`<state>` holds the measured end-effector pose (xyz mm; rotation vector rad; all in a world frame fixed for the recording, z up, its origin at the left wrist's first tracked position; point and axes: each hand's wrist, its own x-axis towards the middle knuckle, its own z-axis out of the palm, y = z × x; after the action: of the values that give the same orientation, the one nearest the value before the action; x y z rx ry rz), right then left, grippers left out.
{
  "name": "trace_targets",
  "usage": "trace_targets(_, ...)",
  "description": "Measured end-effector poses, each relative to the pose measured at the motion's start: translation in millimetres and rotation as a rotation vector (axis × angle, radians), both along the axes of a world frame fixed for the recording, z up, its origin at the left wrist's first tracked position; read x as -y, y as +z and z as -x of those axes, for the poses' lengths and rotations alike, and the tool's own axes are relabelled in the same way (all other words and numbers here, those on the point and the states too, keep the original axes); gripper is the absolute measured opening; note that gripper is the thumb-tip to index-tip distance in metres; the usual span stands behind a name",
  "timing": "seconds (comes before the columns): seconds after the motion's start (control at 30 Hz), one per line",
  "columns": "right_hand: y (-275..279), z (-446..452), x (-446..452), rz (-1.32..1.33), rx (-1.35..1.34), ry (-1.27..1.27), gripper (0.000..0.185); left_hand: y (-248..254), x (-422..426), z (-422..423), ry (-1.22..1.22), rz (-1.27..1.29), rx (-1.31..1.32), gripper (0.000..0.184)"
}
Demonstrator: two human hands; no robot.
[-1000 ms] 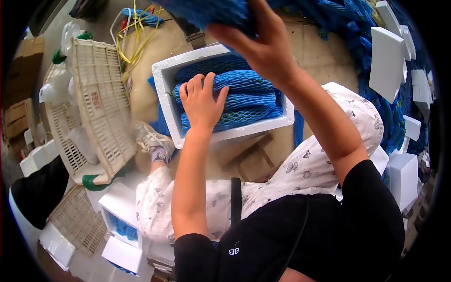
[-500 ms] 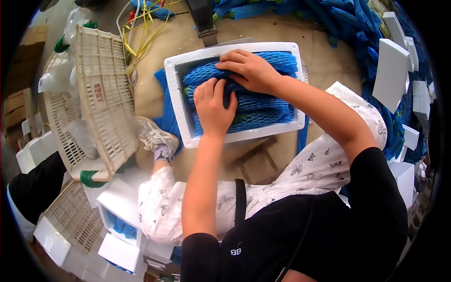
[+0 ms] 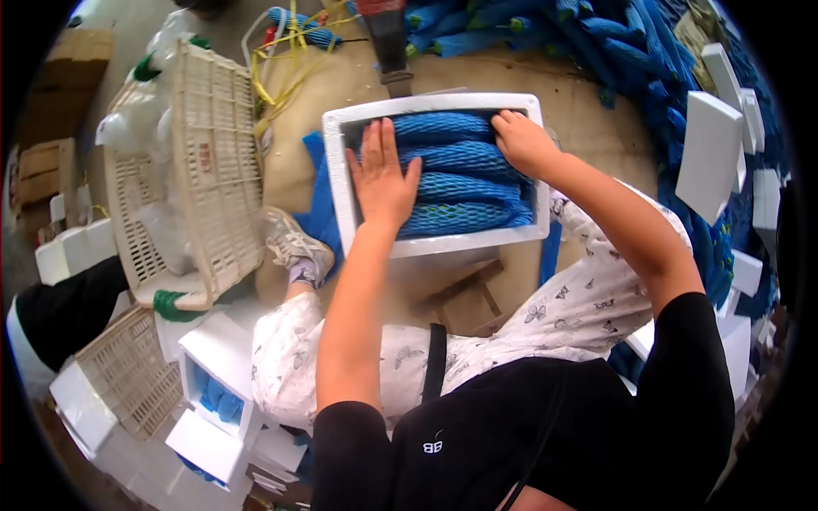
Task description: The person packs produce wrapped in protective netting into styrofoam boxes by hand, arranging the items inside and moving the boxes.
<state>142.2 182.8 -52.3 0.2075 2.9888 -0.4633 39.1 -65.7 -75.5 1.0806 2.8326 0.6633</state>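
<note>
Blue mesh-wrapped rolls (image 3: 464, 159), parallel in white foam box (image 3: 469, 243), left grip (image 3: 384, 186) spread flat, empty, right grip (image 3: 528, 146) curled, hold unclear

See a cream plastic crate (image 3: 206, 175) at left, near tangled yellow straps (image 3: 295, 36). Find brown cardboard boxes (image 3: 75, 77) farther left.

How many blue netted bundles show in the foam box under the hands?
4: a far bundle, two middle bundles and a near bundle, lying side by side in the foam box. Others may be hidden beneath.
</note>
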Motion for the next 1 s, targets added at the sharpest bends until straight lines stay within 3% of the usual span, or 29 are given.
trace_targets(0.07,42.5,-2.3,-2.8,0.260,0.113,-0.032,0.017,19.8,11.0,0.2,-0.029,-0.055,0.057,0.075)
trace_targets(0.1,55.5,-12.7,0.6,0.346,-0.140,-0.099,0.026,39.1,24.4,2.3,0.044,-0.083,-0.065,0.077)
trace_targets(0.13,57.0,-24.1,-0.3,0.211,-0.443,-0.176,0.039,54.0,36.6,0.0,0.116,-0.108,-0.169,0.079)
trace_targets(0.17,43.9,-42.2,-1.1,0.134,-0.580,-0.342,0.052,52.2,47.9,-1.1,0.335,-0.150,-0.163,0.084)
trace_targets(0.2,-10.1,-72.7,-13.8,0.368,-0.464,-0.621,0.060,27.7,57.8,-7.5,0.558,-0.176,0.040,0.091)
trace_targets(0.23,-21.0,-88.9,-14.4,0.931,0.001,-0.915,0.064,12.2,65.5,-8.5,0.708,-0.129,0.400,0.080)
trace_targets(0.27,-58.6,-109.3,-22.8,1.148,0.096,-0.863,0.060,13.9,77.2,-1.1,0.591,-0.130,0.766,0.062)
trace_targets(0.3,-75.0,-115.5,-31.1,1.020,0.090,-0.799,0.055,2.6,72.3,-4.7,0.612,-0.122,0.564,0.046)
trace_targets(0.4,-57.9,-100.3,-30.4,0.668,0.198,-0.762,0.043,-2.4,72.8,3.3,0.598,-0.108,0.571,0.041)
trace_targets(0.47,-21.7,-93.1,-21.0,0.606,0.056,-0.753,0.042,3.9,83.0,6.1,0.578,-0.058,0.587,0.044)
trace_targets(0.5,-8.8,-89.2,-25.8,0.559,0.033,-0.618,0.041,16.7,96.8,4.9,0.597,-0.070,0.579,0.045)
trace_targets(0.6,92.7,-64.7,31.6,0.555,-0.063,-0.491,0.040,113.3,155.4,-4.5,0.607,-0.140,0.458,0.040)
trace_targets(0.73,181.1,-6.7,117.2,0.513,-0.390,-0.053,0.042,239.0,254.4,-28.5,0.792,-0.258,0.005,0.047)
trace_targets(0.83,245.6,46.8,232.1,0.726,-0.291,0.106,0.035,293.8,359.9,-58.7,0.934,-0.271,-0.211,0.053)
trace_targets(0.9,266.2,84.0,309.9,0.602,-0.319,0.243,0.031,325.4,428.8,-83.3,1.107,-0.225,-0.235,0.048)
trace_targets(1.0,272.8,126.5,442.4,0.636,-0.222,0.447,0.035,335.2,534.9,-116.8,1.385,-0.026,-0.246,0.049)
